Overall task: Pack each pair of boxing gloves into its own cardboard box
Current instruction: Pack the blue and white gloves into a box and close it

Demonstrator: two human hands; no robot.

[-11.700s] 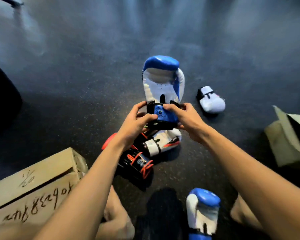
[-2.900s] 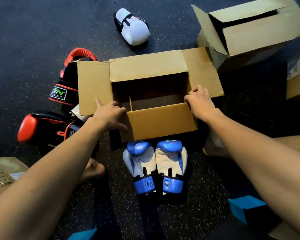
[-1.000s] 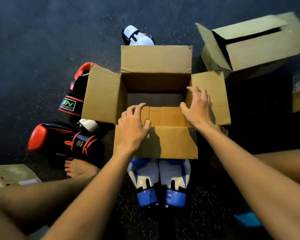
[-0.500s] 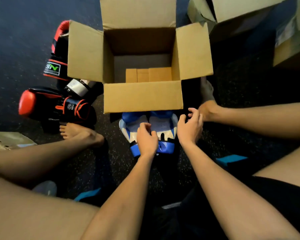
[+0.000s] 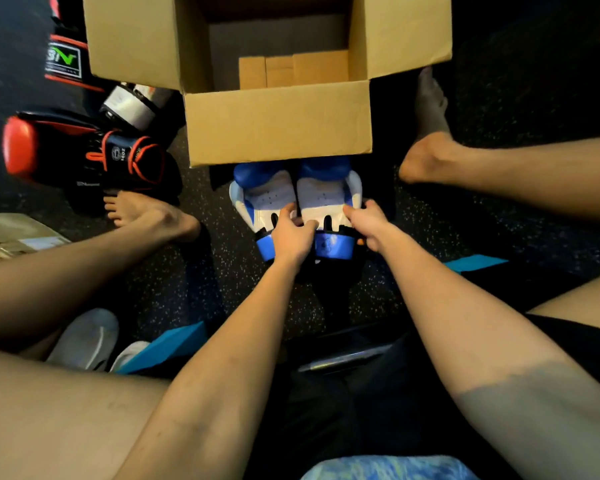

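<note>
Two blue-white gloves (image 5: 295, 199) palm-up | left grip (image 5: 293, 233), right grip (image 5: 368, 223) clasping cuffs

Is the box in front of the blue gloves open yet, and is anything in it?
Open: the cardboard box has its flaps spread, and only bare cardboard shows inside.

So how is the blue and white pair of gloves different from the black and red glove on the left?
The blue and white pair lies side by side just below the open cardboard box, cuffs toward the person; the black and red glove lies sideways, left of the box. The left hand and right hand rest on the pair; nothing touches the black and red glove. All lie on the dark speckled floor, unpacked.
</note>
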